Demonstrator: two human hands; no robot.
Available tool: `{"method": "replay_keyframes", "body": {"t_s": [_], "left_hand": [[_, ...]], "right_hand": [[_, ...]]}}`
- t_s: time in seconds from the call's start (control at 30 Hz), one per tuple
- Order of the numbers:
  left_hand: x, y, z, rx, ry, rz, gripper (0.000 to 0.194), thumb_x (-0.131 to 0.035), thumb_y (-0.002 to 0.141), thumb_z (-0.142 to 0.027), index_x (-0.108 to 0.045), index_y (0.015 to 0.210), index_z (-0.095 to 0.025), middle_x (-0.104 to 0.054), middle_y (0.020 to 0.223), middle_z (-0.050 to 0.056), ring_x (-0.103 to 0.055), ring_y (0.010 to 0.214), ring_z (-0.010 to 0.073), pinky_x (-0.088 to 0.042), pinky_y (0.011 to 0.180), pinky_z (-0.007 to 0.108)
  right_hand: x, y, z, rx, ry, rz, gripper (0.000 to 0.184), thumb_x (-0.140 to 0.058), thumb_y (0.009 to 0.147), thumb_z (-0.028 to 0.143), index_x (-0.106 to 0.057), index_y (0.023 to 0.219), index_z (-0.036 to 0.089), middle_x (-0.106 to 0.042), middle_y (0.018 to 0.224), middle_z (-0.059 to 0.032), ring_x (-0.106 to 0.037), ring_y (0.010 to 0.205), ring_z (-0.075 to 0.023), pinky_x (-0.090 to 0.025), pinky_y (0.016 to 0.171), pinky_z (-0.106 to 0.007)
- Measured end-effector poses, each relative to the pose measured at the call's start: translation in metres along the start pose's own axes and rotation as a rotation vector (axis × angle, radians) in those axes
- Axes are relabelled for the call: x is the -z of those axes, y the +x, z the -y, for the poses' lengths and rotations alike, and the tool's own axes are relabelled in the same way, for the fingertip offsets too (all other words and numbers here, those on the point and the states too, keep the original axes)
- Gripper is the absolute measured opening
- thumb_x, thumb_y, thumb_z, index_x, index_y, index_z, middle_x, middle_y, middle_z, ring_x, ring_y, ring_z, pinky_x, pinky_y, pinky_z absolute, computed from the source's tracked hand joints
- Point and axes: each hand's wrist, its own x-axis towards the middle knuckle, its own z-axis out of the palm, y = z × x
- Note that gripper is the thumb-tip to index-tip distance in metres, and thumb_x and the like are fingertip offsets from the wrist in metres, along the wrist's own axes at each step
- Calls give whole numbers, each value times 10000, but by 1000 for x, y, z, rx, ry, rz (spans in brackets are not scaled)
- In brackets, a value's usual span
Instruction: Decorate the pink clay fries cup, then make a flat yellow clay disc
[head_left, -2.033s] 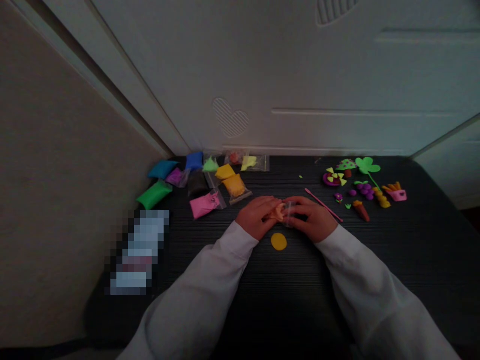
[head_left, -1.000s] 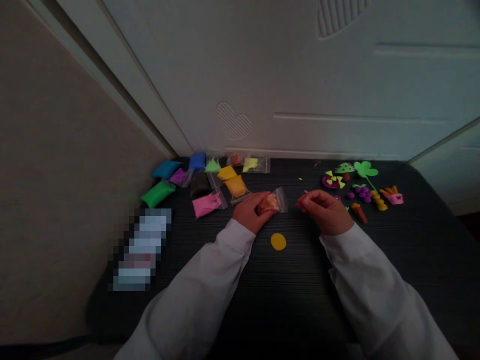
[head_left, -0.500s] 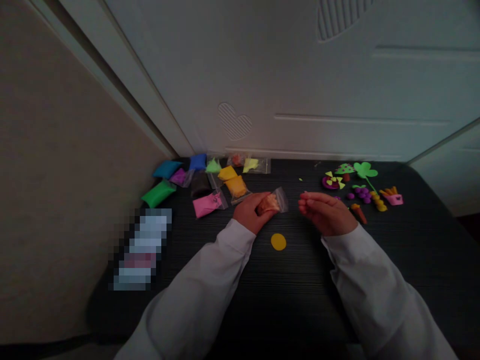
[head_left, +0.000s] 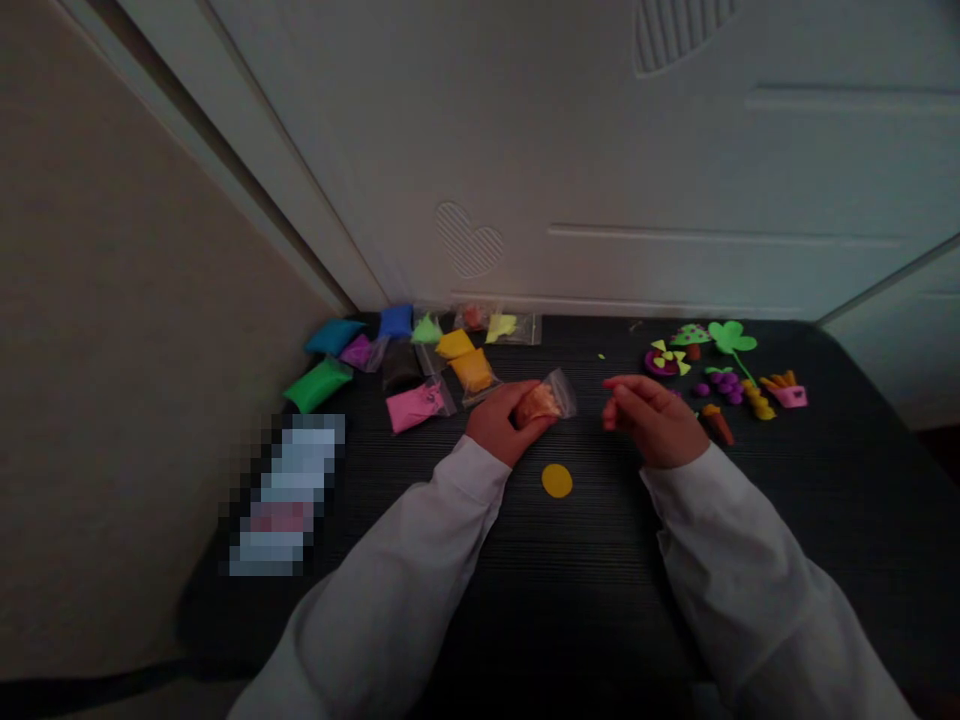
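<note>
My left hand [head_left: 499, 425] is closed around a small clear bag of orange clay [head_left: 546, 402], held just above the dark table [head_left: 570, 590]. My right hand [head_left: 654, 418] hovers a short way to the right of the bag with its fingers curled together; what they pinch, if anything, is too small to make out. A flat yellow clay disc [head_left: 556, 480] lies on the table between my two wrists.
Several bags of coloured clay [head_left: 417, 406] lie at the back left. Finished clay figures [head_left: 720, 370] stand at the back right, by a white panelled door [head_left: 600, 150]. A blurred-out object [head_left: 285, 495] lies at the left edge. A beige wall runs along the left.
Two seconds ago both hands worked together at the bag. The right hand then drew away to the right while the left kept the bag. Since half a second ago the right fingers curled in more.
</note>
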Motion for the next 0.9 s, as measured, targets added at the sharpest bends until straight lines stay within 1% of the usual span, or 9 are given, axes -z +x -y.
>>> {"method": "replay_keyframes", "body": {"t_s": [0.07,0.17,0.23,0.3,0.4,0.5,0.57,0.77,0.9], "left_hand": [[0,0,-1,0,-3,-28,448,-609,644,-371,-536,1017,-134,-608,956,65,-565,868,164,-458,794,306],[1,-1,-1,-5,-6,-88,440,-610,644,-369,-536,1006,-130,-606,942,62,-566,853,157,-462,779,294],[1,-1,-2,-4,0,-122,436,-611,643,-368,-536,1000,-129,-606,934,61,-566,845,156,-463,771,291],[1,-1,-1,-3,5,-133,433,-612,642,-371,-537,996,-133,-607,930,59,-567,838,156,-463,766,293],[0,0,0,-6,-1,-121,429,-609,644,-373,-537,996,-139,-607,924,55,-568,829,154,-466,754,292],[0,0,1,-20,-5,-123,428,-609,645,-367,-538,996,-133,-607,926,58,-566,835,153,-463,759,288],[0,0,1,-24,-3,-124,429,-609,644,-367,-537,997,-133,-607,928,58,-566,837,154,-462,763,288],[1,0,0,-5,4,-87,433,-606,645,-369,-537,999,-129,-605,926,59,-565,838,158,-463,764,292],[2,1,0,-8,1,-62,428,-612,641,-349,-538,1000,-128,-604,933,65,-561,852,165,-461,777,308]], "right_hand": [[-3,-1,-4,73,-285,-3,245,-568,694,327,-527,901,203,-582,622,29,-547,545,-97,-456,562,-258],[-8,-5,-8,204,-732,87,274,-558,690,248,-504,955,210,-589,723,9,-554,641,-118,-445,626,-278],[-10,-7,-11,259,-915,159,272,-537,699,220,-495,968,210,-584,732,6,-549,662,-124,-435,621,-272],[-10,-6,-14,285,-1018,194,272,-532,705,225,-487,972,204,-572,705,9,-539,646,-125,-424,590,-260],[-10,-4,-15,303,-1109,211,217,-549,706,262,-510,908,194,-556,668,12,-518,609,-120,-405,555,-247],[-9,-3,-15,333,-1156,237,112,-554,714,291,-540,761,190,-552,661,3,-509,611,-118,-396,557,-242],[-8,-3,-15,356,-1176,252,124,-551,721,310,-542,708,187,-549,661,-3,-507,619,-122,-396,562,-243],[-6,-3,-17,405,-1167,286,222,-557,713,364,-561,840,181,-553,736,-29,-514,667,-138,-426,596,-263],[-2,-4,-14,413,-1116,272,246,-568,703,330,-553,906,190,-554,781,-31,-516,671,-135,-446,616,-277]]}}
